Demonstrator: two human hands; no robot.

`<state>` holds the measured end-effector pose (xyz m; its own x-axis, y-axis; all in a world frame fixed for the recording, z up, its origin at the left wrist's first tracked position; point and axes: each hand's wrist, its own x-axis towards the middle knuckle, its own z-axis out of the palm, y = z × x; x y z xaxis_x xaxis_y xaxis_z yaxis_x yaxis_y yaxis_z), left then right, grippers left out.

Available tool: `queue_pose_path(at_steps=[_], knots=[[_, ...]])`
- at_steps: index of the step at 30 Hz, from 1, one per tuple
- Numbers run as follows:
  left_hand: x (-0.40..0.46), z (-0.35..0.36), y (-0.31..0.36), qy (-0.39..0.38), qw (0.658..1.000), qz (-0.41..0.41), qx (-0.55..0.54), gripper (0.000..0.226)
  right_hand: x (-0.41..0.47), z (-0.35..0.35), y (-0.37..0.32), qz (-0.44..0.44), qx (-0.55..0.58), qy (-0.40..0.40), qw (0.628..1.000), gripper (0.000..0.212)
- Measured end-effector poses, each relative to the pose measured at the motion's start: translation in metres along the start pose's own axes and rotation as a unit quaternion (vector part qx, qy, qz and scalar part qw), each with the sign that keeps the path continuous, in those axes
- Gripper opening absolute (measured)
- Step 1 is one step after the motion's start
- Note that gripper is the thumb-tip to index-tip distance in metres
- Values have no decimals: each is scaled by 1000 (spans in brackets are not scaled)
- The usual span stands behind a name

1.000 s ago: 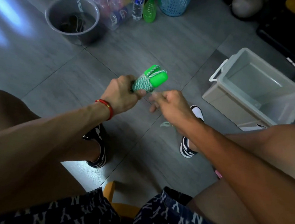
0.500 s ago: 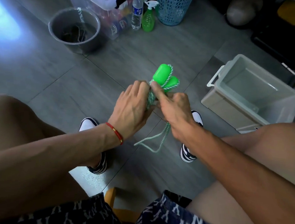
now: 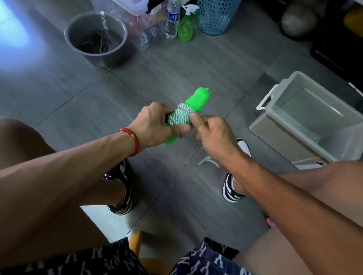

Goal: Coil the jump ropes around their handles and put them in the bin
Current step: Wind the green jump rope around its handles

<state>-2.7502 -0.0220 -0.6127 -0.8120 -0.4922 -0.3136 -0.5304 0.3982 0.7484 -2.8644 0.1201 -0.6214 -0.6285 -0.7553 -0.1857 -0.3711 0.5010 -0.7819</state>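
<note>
Two green handles (image 3: 195,101) are being held together by the left hand (image 3: 157,124), which is gripping the rope coil (image 3: 180,117). The right hand (image 3: 213,130) is pinching the soft, light cord against it. The rigid handles are offering the surest hold. The bin (image 3: 309,118) is standing nearby.

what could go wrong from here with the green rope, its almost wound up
1. A loose tail of rope hangs below the right hand; if it isn't tucked in, the coil may unwind off the green handles.
2. The left hand grips the bundle partly over the wraps, so shifting that grip could loosen them.
3. The grey bin sits off to the right; a toss could miss it.
</note>
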Motion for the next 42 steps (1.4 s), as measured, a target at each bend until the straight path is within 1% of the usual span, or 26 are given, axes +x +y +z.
queue_pose_path(at_steps=[1, 3, 6, 8, 10, 12, 14, 17, 18, 19, 20, 21, 23, 24, 25, 27, 29, 32, 33, 35, 38, 40, 42], knots=[[1, 2, 0, 32, 998, -5, 49, 38, -1, 3, -3, 15, -5, 5, 1000, 54], [4, 3, 0, 75, 992, -9, 105, 44, -2, 6, -6, 53, 17, 5, 998, 54], [6, 2, -3, 110, 984, -9, 138, 47, -4, 10, -11, 91, 58, 5, 994, 43], [4, 5, -3, 139, 978, 19, 154, 48, -5, 11, -16, 104, 79, 21, 991, 43], [0, 12, 0, 177, 969, 56, 165, 42, -6, 14, -20, 103, 86, 49, 990, 51], [-3, 20, 4, 202, 958, 87, 183, 46, -6, 17, -20, 113, 103, 104, 983, 57], [-7, 24, 9, 211, 956, 105, 175, 48, -6, 15, -18, 116, 102, 149, 977, 59], [-12, 21, 9, 179, 967, 145, 110, 47, -2, 6, -12, 70, 104, 167, 978, 47], [-14, 17, 10, 163, 975, 144, 48, 43, 1, 3, -12, 48, 113, 161, 979, 44], [-16, 13, 12, 135, 983, 120, -37, 37, 3, 1, -11, 26, 130, 149, 980, 43], [-17, 8, 14, 100, 982, 92, -131, 31, 4, 0, -10, 6, 143, 137, 980, 41], [-18, 3, 15, 63, 971, 68, -219, 26, 4, -1, -10, -10, 154, 126, 980, 42], [-19, -4, 13, -10, 942, 21, -333, 20, 4, -1, -8, -27, 153, 117, 981, 42], [-18, -5, 11, -36, 933, 8, -357, 24, 4, -1, -5, -29, 148, 113, 982, 36], [-16, -6, 9, -43, 932, 6, -360, 30, 4, 0, -3, -29, 141, 107, 984, 31], [-12, -4, 4, -23, 944, 6, -330, 40, 3, 1, 0, -20, 119, 91, 988, 38], [-9, -2, 3, 3, 958, 0, -288, 46, 1, 5, -1, 10, 103, 64, 993, 46], [-3, 2, -1, 43, 979, -15, -197, 54, 2, 8, -7, 51, 79, 16, 995, 46], [-2, 2, -2, 46, 986, -17, -157, 54, 3, 8, -8, 68, 82, 1, 994, 44], [1, 3, -4, 58, 993, -28, -104, 45, 4, 8, -10, 93, 102, -35, 990, 40], [4, 0, -7, 116, 992, -52, -26, 34, -3, 10, -14, 87, 101, -83, 988, 32], [7, -2, -11, 138, 988, -65, 28, 36, -8, 12, -17, 78, 95, -109, 986, 30], [11, -5, -15, 148, 985, -52, 74, 39, -12, 13, -20, 66, 74, -130, 986, 27]])
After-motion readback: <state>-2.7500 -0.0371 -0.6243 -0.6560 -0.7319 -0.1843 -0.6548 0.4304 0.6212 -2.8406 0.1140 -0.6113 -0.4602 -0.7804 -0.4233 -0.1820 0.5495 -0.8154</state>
